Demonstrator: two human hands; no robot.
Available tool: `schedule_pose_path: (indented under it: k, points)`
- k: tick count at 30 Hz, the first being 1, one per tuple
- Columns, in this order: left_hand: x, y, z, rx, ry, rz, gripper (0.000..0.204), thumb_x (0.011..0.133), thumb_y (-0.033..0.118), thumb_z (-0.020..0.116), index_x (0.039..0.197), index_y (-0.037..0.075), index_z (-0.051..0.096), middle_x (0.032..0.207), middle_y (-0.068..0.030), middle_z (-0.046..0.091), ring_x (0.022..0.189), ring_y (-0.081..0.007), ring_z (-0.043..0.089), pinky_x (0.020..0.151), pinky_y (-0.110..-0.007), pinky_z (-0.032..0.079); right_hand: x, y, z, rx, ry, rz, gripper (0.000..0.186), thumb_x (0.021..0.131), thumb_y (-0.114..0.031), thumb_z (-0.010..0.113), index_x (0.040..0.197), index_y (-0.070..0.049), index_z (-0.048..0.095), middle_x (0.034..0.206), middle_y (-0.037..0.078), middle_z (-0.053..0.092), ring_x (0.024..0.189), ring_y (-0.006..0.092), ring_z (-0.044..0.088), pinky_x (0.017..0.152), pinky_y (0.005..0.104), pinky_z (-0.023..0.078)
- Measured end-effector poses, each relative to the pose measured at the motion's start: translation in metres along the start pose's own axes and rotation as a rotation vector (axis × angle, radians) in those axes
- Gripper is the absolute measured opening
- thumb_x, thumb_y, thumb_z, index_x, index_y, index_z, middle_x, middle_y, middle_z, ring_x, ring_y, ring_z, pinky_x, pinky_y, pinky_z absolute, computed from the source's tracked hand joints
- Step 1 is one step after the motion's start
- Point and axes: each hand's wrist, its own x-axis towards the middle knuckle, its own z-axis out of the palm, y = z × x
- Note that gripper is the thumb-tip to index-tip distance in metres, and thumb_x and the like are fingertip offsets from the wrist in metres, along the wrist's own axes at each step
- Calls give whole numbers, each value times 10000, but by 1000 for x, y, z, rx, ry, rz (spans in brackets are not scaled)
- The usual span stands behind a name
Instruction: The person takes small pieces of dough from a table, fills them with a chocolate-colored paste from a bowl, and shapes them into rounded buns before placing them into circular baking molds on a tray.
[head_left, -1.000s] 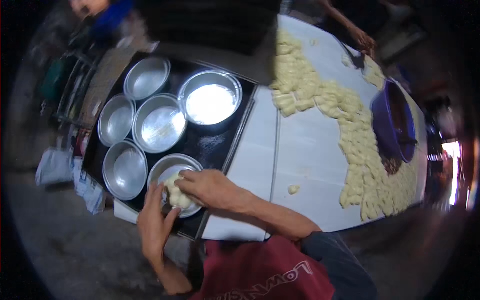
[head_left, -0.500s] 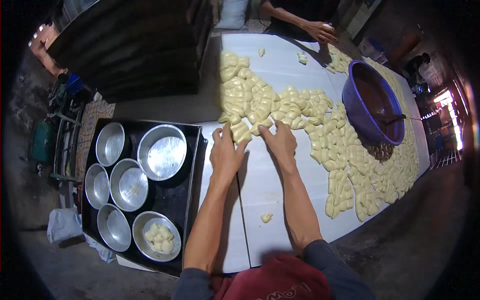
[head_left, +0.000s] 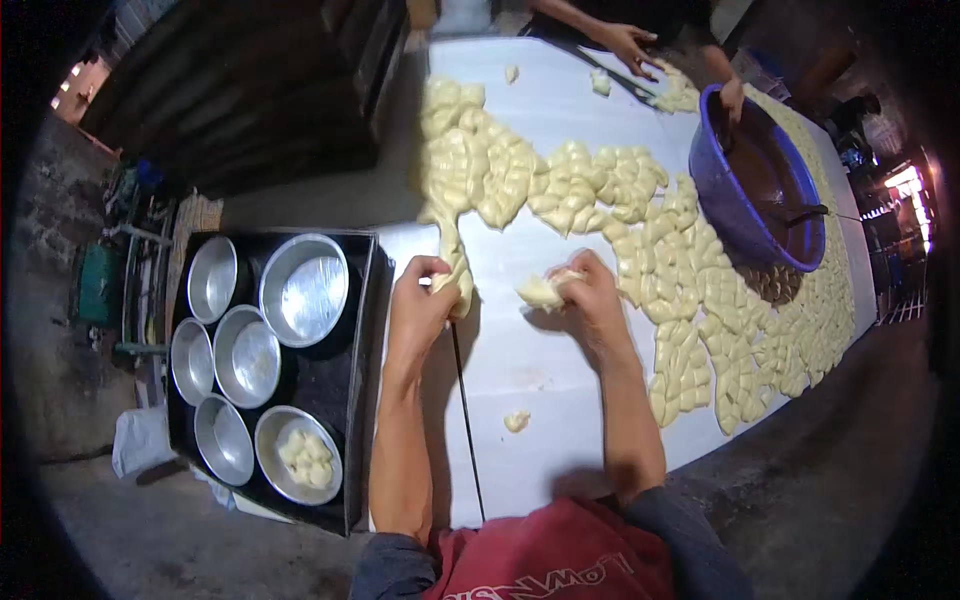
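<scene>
Dough (head_left: 453, 258) is lying mid-frame and up the desk (head_left: 520, 375), apparently soft, light and tear-prone, best pinched where thick; the left hand (head_left: 418, 300) is gripping its trailing strip, the right hand (head_left: 595, 295), apart, a loose piece (head_left: 541, 291). Pans (head_left: 246, 355) are crowding a black tray (head_left: 322, 395) at left, while a purple tub (head_left: 712, 170) is blocking the upper right near a co-worker's hand (head_left: 628, 45).

A mottled grey wall (head_left: 65, 220) is seen at left, dark grey floor (head_left: 765, 480) at lower right, a bright white opening (head_left: 907, 184) at right.
</scene>
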Motion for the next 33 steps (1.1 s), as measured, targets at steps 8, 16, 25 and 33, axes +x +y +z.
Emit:
schedule_pose_path:
  k: [8, 16, 25, 33]
  points:
    - [-115, -71, -28, 78, 108, -22, 484, 825, 71, 668, 1297, 46, 566, 1124, -114, 624, 989, -151, 603, 687, -255, 505, -101, 9, -66, -664, 48, -64, 415, 895, -174, 686, 1272, -34, 585, 1236, 104, 591, 938, 187, 607, 829, 307, 496]
    - [-133, -26, 37, 352, 100, 401, 315, 908, 25, 611, 1222, 46, 623, 1217, -133, 632, 985, -210, 656, 695, -296, 548, -137, 42, -45, -1181, 212, -361, 575, 777, -301, 797, 1230, -39, 557, 885, 109, 632, 661, 218, 628, 611, 350, 507]
    - [-89, -21, 162, 667, -567, 732, 455, 781, 49, 658, 1235, 40, 624, 1161, -182, 655, 1129, -353, 585, 1056, -494, 374, -136, 43, -123, -18, 33, 150, 342, 940, -290, 599, 1160, -29, 604, 892, 93, 657, 723, 164, 632, 639, 285, 541]
    - [-91, -11, 163, 820, -624, 623, 226, 879, 226, 674, 1044, 78, 720, 897, -110, 707, 883, -319, 655, 1038, -511, 396, -132, 8, -128, -233, -96, 133, 228, 914, -202, 686, 997, -6, 605, 831, 9, 593, 686, 72, 522, 576, 225, 403]
